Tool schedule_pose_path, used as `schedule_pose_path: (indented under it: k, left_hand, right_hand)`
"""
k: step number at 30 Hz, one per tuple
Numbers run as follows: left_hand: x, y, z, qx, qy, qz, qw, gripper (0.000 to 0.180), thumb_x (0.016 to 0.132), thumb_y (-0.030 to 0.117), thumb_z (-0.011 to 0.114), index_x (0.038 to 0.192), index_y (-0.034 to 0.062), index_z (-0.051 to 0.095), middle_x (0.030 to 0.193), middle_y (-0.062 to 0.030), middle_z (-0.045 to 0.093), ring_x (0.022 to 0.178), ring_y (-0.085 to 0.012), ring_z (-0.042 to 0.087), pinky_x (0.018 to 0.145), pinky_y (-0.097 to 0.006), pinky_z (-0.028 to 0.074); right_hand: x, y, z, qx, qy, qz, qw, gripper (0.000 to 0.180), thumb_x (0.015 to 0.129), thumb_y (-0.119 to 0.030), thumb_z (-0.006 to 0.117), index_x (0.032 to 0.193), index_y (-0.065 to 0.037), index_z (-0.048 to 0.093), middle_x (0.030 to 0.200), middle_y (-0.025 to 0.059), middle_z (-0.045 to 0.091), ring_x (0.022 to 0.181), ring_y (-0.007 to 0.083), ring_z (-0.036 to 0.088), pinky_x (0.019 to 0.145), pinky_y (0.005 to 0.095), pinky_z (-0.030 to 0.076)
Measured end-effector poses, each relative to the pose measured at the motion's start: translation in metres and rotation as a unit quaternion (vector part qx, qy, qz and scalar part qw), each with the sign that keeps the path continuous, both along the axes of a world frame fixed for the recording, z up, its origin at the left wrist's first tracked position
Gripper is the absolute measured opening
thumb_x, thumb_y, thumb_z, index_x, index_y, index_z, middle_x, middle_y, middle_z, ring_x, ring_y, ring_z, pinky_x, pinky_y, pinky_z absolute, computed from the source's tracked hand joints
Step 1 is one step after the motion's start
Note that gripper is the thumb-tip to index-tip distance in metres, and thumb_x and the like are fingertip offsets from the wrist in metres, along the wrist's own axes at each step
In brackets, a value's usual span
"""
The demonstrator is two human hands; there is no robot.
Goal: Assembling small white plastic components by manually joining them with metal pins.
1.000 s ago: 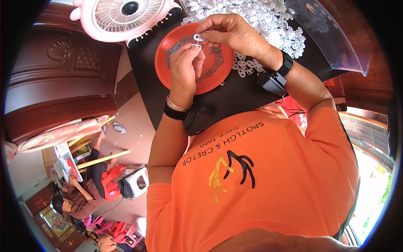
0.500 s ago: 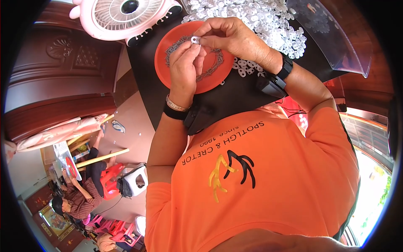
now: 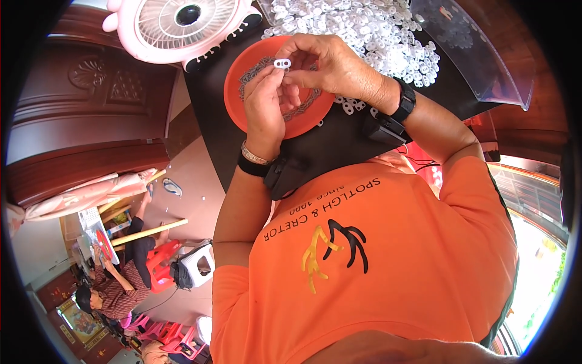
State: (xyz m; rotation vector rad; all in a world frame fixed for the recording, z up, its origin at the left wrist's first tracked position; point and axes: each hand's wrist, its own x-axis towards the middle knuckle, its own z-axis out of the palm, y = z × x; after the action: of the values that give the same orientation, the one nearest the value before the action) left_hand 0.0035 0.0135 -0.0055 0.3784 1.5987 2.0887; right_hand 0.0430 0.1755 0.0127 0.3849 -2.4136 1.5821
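Observation:
My left hand [image 3: 265,100] is closed, pinching a small white oval plastic piece with two holes [image 3: 282,64] upright between thumb and fingers. Close against it on the right is my right hand [image 3: 333,65]. Its bent index finger reaches the top of the piece, while the thumb sits lower, near the left fingers, with a gap between the two. Both hands are over an orange-red round bowl [image 3: 238,67]. Inside the bowl lie many small grey metal pieces [image 3: 298,112], partly hidden by my hands.
A large heap of similar white pieces [image 3: 357,27] covers the far right of the black table [image 3: 212,115], beside a clear plastic bin [image 3: 479,54]. At the far left stands a pink fan [image 3: 188,39]. Another person [image 3: 121,285] sits off to the left near red stools [image 3: 162,267].
The white piece has turned so both its holes show. My right thumb has moved down off it, and the right hand has shifted slightly down and left.

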Motion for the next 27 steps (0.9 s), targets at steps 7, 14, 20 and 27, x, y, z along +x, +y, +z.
schedule_pose_path:
  k: [7, 14, 20, 27]
  left_hand:
    - [-0.002, 0.002, -0.004, 0.044, -0.031, -0.004, 0.999, 0.027, 0.09, 0.026, 0.046, 0.088, 0.0029, 0.059, 0.067, -0.003, 0.058, 0.053, -0.0091, 0.052, 0.048, -0.02, 0.037]
    - [0.001, 0.003, -0.003, -0.015, 0.064, 0.01, 0.998, 0.029, 0.092, 0.027, 0.045, 0.088, 0.0015, 0.059, 0.066, -0.004, 0.06, 0.05, -0.0094, 0.051, 0.046, -0.02, 0.038]
    - [0.001, 0.002, -0.004, -0.021, 0.043, -0.001, 0.999, 0.032, 0.093, 0.027, 0.04, 0.092, 0.0004, 0.058, 0.068, -0.0065, 0.062, 0.052, -0.0106, 0.054, 0.048, -0.021, 0.04]
    - [0.0, 0.002, -0.002, 0.009, 0.013, -0.011, 1.0, 0.033, 0.092, 0.025, 0.038, 0.094, -0.0017, 0.057, 0.073, -0.0113, 0.065, 0.055, -0.0138, 0.056, 0.05, -0.022, 0.042]
  right_hand:
    - [-0.001, 0.0, -0.003, 0.102, 0.117, -0.021, 0.988, 0.026, 0.077, -0.006, 0.071, 0.101, -0.003, 0.062, 0.082, 0.008, 0.065, 0.076, 0.017, 0.065, 0.068, 0.0287, 0.053]
    - [-0.002, -0.004, -0.009, 0.137, 0.165, -0.045, 0.976, 0.03, 0.074, -0.01, 0.073, 0.101, -0.002, 0.061, 0.088, 0.0106, 0.065, 0.079, 0.0236, 0.066, 0.069, 0.0312, 0.053]
    - [-0.004, -0.009, -0.016, 0.188, 0.19, -0.064, 0.962, 0.036, 0.073, -0.014, 0.074, 0.105, -0.003, 0.062, 0.094, 0.0121, 0.066, 0.079, 0.0263, 0.066, 0.069, 0.0332, 0.054]
    - [-0.002, -0.009, -0.014, 0.146, 0.132, -0.047, 0.979, 0.029, 0.077, -0.014, 0.071, 0.103, -0.004, 0.063, 0.085, 0.0118, 0.067, 0.07, 0.0267, 0.067, 0.063, 0.0321, 0.054]
